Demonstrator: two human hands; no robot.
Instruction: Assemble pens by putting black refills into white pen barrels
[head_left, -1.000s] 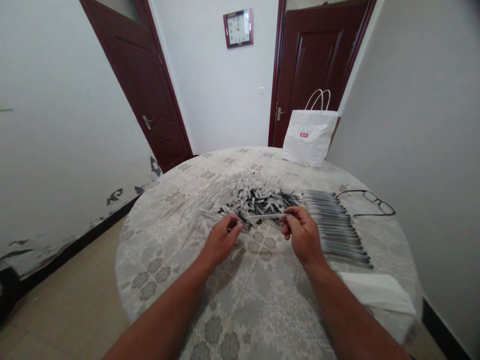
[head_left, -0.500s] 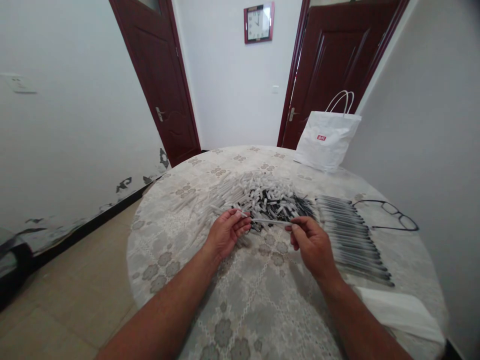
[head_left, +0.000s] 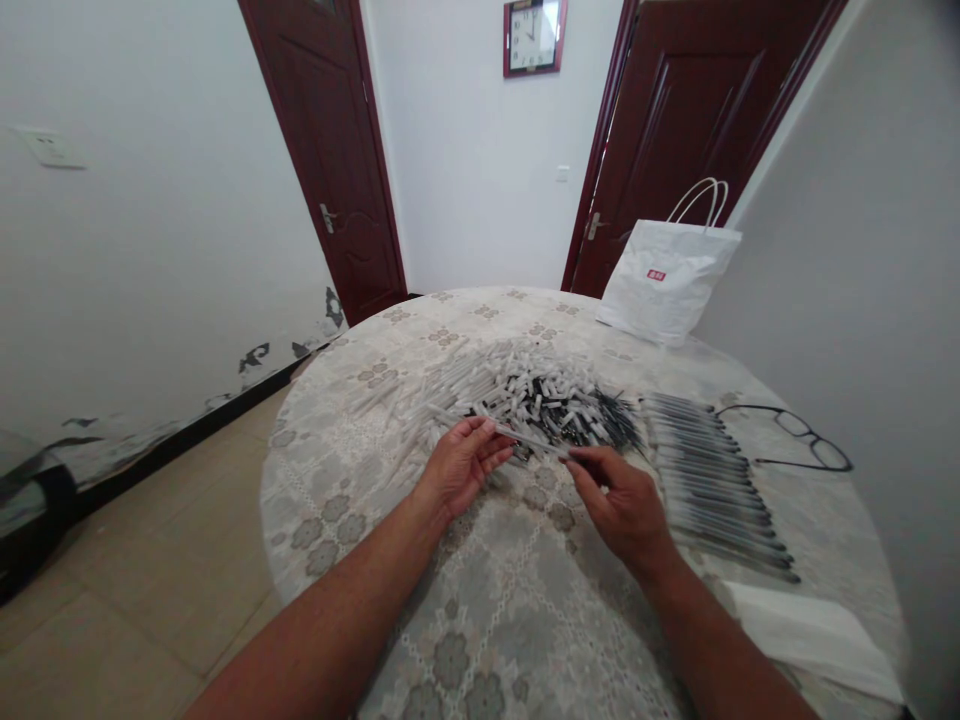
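A slim, translucent pen barrel spans the gap between my hands, above the near edge of a heap of pen parts. My left hand pinches its left end between thumb and forefinger, the other fingers loosely curled. A small white piece, perhaps a cap, shows at those fingertips, but I cannot tell how it joins the barrel. The right end is gripped by the thumb and fingers of my right hand. Behind the hands lie loose white caps, clear barrels and thin black refills.
Right of the heap, assembled-looking pens lie in a row, with eyeglasses beyond them. A white folded sheet is at the near right. A white paper bag stands at the back of the round table, covered by a patterned tablecloth.
My hands have come slightly closer together, and the barrel now tilts down toward the right. Its left end has reached my left fingertips. The view has shifted slightly.
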